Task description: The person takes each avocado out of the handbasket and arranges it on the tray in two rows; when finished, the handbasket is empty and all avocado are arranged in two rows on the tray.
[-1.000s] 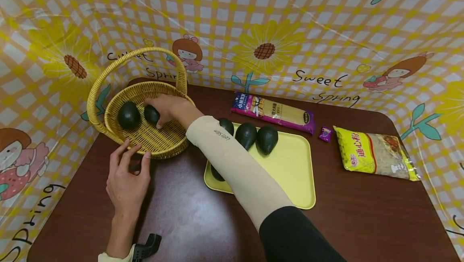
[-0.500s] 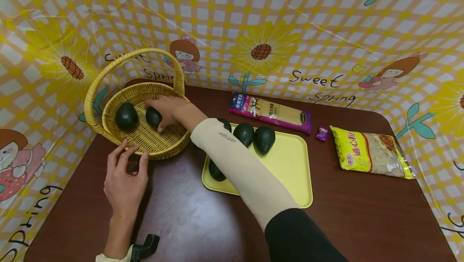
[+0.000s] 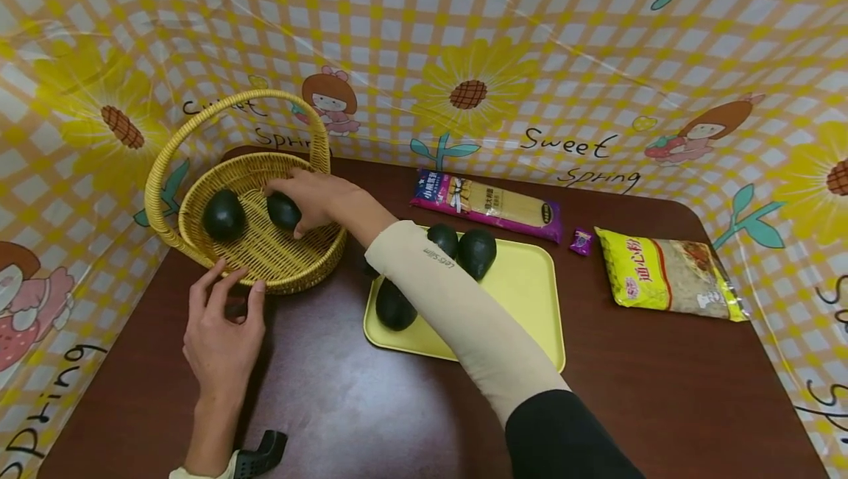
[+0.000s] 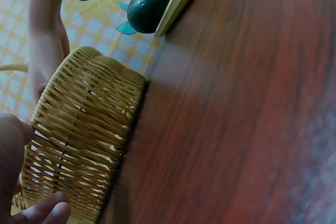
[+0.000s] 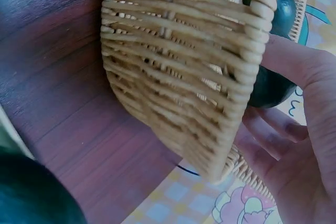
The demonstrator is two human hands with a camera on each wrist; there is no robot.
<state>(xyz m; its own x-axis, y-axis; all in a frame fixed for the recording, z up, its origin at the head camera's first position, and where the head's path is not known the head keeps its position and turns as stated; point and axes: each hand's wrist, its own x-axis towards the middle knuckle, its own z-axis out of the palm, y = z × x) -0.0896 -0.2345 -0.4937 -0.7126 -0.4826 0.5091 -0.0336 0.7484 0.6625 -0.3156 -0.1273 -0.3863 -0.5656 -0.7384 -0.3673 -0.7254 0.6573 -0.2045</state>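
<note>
"Checked, flower-printed cloth (image 3: 391, 37) rises behind the brown table (image 3: 662, 383). What's around the wicker basket (image 3: 285, 262)?"

"Right of it sits a yellow tray (image 3: 523, 295) bearing several dark avocados (image 3: 477, 252), with the beige sleeve (image 3: 464, 310) crossing above. Farther right of the basket lie a noodle packet (image 3: 486, 203), a small purple wrapper (image 3: 581, 242) and, farthest from it, a pasta bag (image 3: 669, 273)."

"And the right hand (image 3: 311, 196)?"

"Reaching over the basket's right rim, thumb and fingers curled round the gripped avocado (image 3: 281, 211) inside. Whether that fruit touches the bottom, I can't tell."

"Any company for it?"

"Yes, a second avocado (image 3: 224, 215), by the basket's left wall."

"Left hand (image 3: 224, 332)?"

"At the basket's near rim, fingers loosely spread, thumb well apart from them. I can't tell how firmly the fingertips touch the wicker."
</note>
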